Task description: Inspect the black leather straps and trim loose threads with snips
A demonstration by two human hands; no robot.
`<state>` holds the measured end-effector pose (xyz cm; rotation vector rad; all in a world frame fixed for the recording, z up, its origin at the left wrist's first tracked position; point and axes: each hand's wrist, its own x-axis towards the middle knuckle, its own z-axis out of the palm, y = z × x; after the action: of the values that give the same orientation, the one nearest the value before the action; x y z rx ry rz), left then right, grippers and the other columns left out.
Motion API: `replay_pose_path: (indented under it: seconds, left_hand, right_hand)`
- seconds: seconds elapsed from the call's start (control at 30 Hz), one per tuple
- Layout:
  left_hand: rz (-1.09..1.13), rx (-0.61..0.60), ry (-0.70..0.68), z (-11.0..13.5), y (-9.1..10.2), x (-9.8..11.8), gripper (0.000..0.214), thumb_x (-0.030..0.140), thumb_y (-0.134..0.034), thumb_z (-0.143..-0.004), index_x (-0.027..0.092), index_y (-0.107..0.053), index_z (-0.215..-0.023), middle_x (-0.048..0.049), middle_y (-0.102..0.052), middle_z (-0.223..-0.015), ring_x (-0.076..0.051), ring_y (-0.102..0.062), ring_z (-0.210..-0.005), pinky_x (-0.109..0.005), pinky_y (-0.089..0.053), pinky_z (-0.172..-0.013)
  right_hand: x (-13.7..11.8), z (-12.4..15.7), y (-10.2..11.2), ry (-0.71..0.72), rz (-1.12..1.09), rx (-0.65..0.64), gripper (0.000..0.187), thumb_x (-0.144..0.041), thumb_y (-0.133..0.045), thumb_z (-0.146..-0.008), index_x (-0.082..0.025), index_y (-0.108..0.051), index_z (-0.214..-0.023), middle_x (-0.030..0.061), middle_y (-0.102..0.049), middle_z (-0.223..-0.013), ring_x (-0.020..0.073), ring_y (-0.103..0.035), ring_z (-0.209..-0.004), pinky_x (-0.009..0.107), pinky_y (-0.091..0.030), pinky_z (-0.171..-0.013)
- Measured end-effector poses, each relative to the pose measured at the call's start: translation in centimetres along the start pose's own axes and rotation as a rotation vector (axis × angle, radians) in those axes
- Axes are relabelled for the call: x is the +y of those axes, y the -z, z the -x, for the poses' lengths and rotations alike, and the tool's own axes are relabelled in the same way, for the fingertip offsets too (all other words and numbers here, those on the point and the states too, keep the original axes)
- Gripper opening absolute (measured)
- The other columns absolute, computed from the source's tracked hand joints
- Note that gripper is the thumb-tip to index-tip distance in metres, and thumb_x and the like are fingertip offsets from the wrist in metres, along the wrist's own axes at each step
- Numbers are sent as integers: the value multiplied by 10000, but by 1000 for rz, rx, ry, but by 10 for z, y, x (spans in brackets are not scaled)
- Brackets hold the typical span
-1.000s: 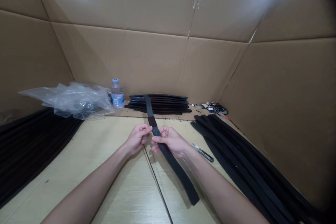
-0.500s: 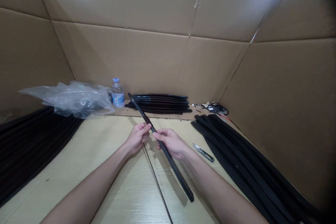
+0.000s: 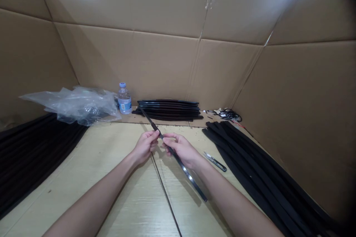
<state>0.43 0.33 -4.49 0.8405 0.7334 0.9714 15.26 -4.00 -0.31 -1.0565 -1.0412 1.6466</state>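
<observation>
Two bare forearms, no sleeves, no gloves, no watch or rings on left hand (image 3: 145, 147) or right hand (image 3: 181, 149).

no text can be read anywhere in the view. the small water bottle (image 3: 124, 99) at the back has a blue and white label around its body, but the letters on it are too small and too blurred to read, so no brand can be told. the cardboard walls (image 3: 167, 63) carry no print, number or sign that can be seen.
</observation>
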Motion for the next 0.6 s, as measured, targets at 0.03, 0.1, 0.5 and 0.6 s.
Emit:
replay_pose_path:
  seconds: [0.03,0.1,0.5,0.6]
  left_hand:
    - [7,-5,5,1,-1,1,373,424,-648,-666,137,-410,-684,98,-191,-490,33,-139,-383,-131,-62,-374]
    - [13,-15,8,3,-2,2,383,406,-663,-656,136,-392,-661,100,-192,-483,35,-139,-384,-133,-62,-379]
    - [-24,10,-14,2,2,1,364,347,-678,-650,141,-378,-646,97,-218,-476,33,-157,-377,-135,-61,-381]
    - [-24,11,-25,1,2,0,343,374,-664,-660,135,-419,-677,97,-220,-478,32,-160,-379,-136,-67,-382]
  right_hand:
    - [1,0,1,0,12,-18,344,-346,-736,-641,-126,-580,-855,-8,-579,-653,61,-486,-501,196,-388,-482]
    - [2,0,3,-19,30,-57,303,-347,-740,-636,-107,-594,-751,-12,-553,-627,56,-482,-473,201,-391,-465]
    - [-1,4,0,-34,24,-16,354,-389,-676,-701,-183,-398,-777,6,-619,-665,77,-513,-492,187,-375,-453]
    - [1,3,-2,-81,-37,-16,317,-381,-669,-703,-182,-442,-796,-9,-590,-670,74,-496,-506,187,-371,-455]
